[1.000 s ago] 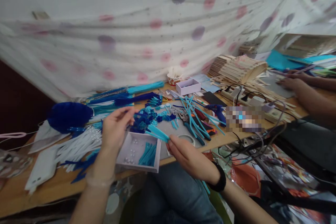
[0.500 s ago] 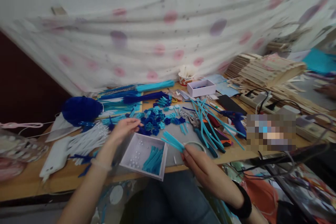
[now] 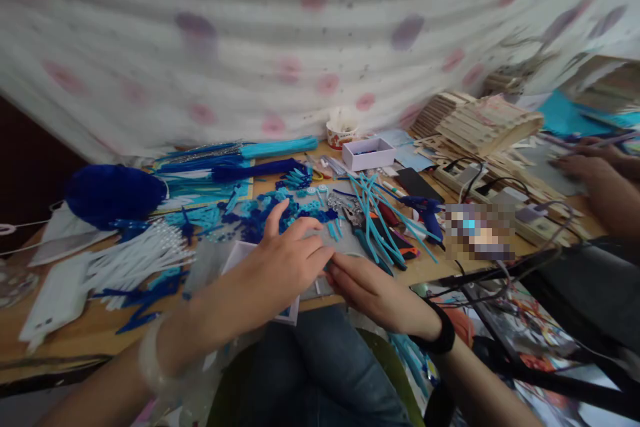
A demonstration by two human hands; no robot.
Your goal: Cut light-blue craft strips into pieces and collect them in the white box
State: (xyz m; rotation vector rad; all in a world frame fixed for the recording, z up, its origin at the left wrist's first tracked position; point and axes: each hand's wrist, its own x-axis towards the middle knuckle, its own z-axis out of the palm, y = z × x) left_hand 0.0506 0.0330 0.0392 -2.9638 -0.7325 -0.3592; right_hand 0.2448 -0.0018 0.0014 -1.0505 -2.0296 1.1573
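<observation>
From where the hands are meeting, a spotted curtain (image 3: 280,33) is hanging at twelve o'clock behind the wooden table (image 3: 415,271), with flowers (image 3: 265,203) lying at eleven, stems (image 3: 369,197) at one and a glue gun (image 3: 427,213) at two. At eight, the box (image 3: 239,255) is sitting mostly hidden by the left hand (image 3: 295,250), whose outer fingers are spreading while the others are touching the right hand (image 3: 357,280); its fingers are bunching together, their contents impossible to tell.

No words, numbers or signs can be read; the red-marked cup (image 3: 341,139) is too blurred
</observation>
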